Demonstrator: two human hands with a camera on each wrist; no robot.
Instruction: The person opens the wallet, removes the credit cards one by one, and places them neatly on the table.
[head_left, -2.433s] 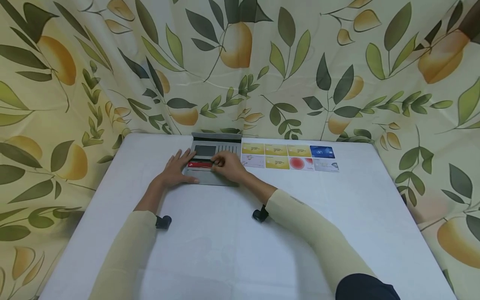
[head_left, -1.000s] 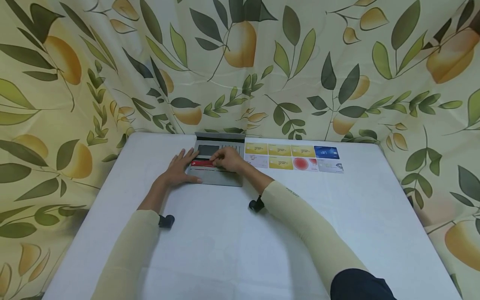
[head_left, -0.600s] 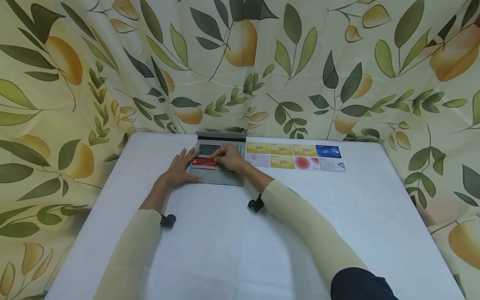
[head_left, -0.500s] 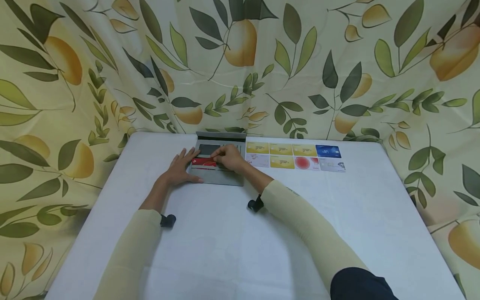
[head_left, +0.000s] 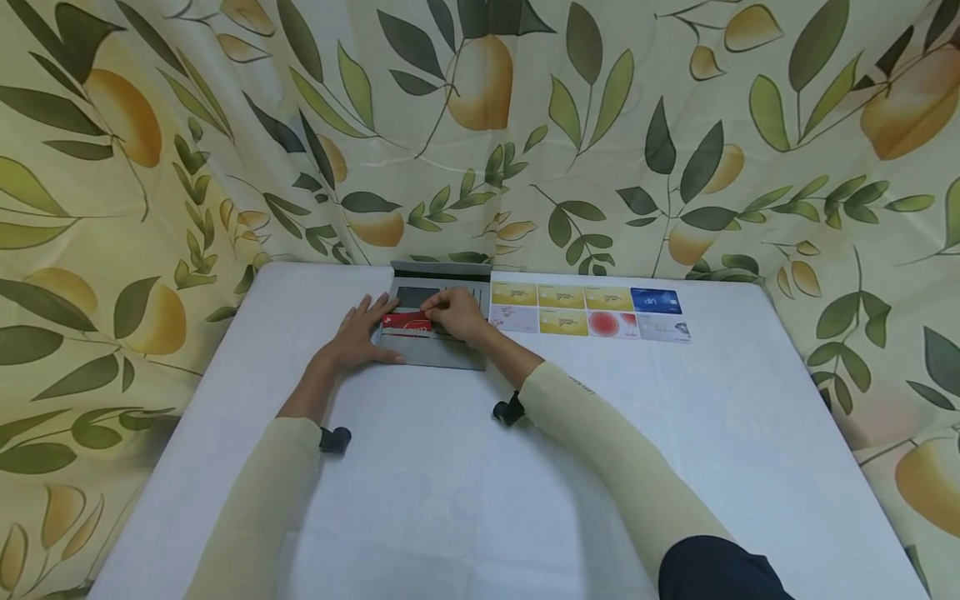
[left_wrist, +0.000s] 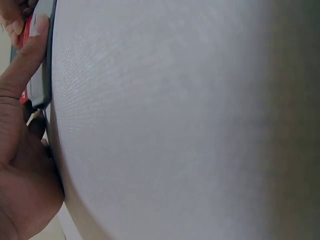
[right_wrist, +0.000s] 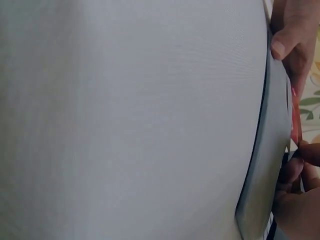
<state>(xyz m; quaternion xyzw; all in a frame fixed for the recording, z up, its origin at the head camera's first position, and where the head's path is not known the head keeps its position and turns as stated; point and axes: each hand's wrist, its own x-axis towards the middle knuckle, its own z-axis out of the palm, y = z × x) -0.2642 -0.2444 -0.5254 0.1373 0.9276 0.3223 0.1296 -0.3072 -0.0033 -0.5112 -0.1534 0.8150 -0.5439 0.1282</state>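
Observation:
A grey wallet (head_left: 442, 358) lies unfolded at the far side of the table. From one of its slots stands a red card (head_left: 405, 322), its lower part hidden in the wallet. My right hand (head_left: 459, 317) pinches that card by its right end between thumb and fingertips. With fingers spread, my left hand (head_left: 356, 337) steadies the wallet's left side, its thumb on the lower part. In the left wrist view the left thumb (left_wrist: 31, 55) presses on the wallet (left_wrist: 41, 82). The right wrist view shows the red card (right_wrist: 295, 120) rising above the wallet's edge (right_wrist: 265, 165).
Right of the wallet, several cards lie in two neat rows: yellow ones (head_left: 562, 323), a blue one (head_left: 656, 301), a white one with a red disc (head_left: 612, 325) and pale ones (head_left: 663, 327). A patterned curtain (head_left: 585, 167) hangs behind the white table (head_left: 450, 483).
The red card has come farther up out of its slot, so more of its face shows. My right hand has moved slightly away from me with it; the left hand keeps its place.

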